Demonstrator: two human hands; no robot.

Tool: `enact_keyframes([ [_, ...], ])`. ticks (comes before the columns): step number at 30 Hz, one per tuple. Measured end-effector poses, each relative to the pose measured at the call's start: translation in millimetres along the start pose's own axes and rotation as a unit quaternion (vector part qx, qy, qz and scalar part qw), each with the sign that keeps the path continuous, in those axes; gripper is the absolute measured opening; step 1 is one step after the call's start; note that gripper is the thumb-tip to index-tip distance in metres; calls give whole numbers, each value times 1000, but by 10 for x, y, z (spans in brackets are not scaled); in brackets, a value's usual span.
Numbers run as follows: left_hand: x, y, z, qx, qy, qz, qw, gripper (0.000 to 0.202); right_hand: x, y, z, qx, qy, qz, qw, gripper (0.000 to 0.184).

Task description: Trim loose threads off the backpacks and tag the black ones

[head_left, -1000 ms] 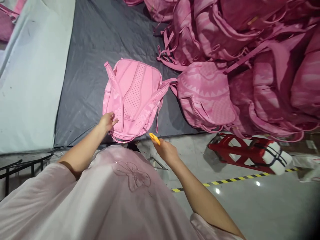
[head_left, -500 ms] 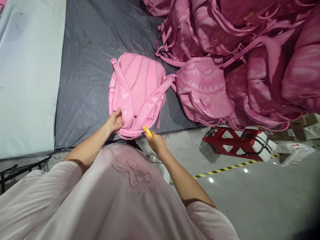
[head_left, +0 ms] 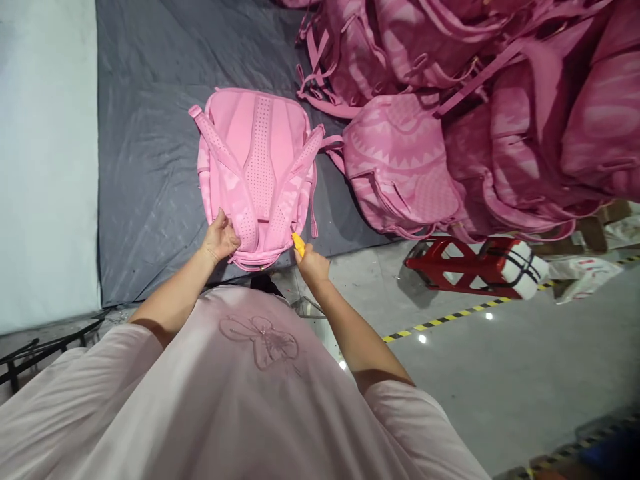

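Just moved tool (head_left: 299, 245), clasped in right hand (head_left: 313, 265), up lower right edge of bag (head_left: 261, 150) on surface (head_left: 145, 173) — now busy there; touching bag's lower left with left hand (head_left: 219, 240) — can't tell if gripping.

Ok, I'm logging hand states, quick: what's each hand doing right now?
Left hand: at the lower left of the pink backpack; open or gripping, cannot tell.
Right hand: closed, holding a yellow tool.

Open cloth (head_left: 150, 167) left (backpacks (head_left: 515, 133) right)
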State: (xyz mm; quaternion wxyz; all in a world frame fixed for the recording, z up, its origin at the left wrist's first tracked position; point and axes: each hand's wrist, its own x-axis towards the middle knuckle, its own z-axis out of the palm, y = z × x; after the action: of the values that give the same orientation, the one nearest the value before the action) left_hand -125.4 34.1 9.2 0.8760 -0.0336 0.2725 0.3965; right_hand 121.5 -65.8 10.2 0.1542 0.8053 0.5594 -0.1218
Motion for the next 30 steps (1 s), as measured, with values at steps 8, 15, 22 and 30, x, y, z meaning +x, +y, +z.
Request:
enact_keyframes([
  [8, 13, 9, -13, -3, -10, 6, 1000, 38, 63, -20, -10, -18, 2, 5, 1000, 44],
  [15, 19, 23, -49, -5, -33, 28, 999, 47, 57, -7, -63, -15, 6, 4, 1000, 45],
  [22, 76, 50, -25, -12, -41, 43, 998, 39, -45, -34, -200, 11, -7, 31, 999, 47],
  [30, 184, 54, 101, 80, -4, 64, 995, 23, -155, -166, -226, 42, -14, 53, 998, 47],
])
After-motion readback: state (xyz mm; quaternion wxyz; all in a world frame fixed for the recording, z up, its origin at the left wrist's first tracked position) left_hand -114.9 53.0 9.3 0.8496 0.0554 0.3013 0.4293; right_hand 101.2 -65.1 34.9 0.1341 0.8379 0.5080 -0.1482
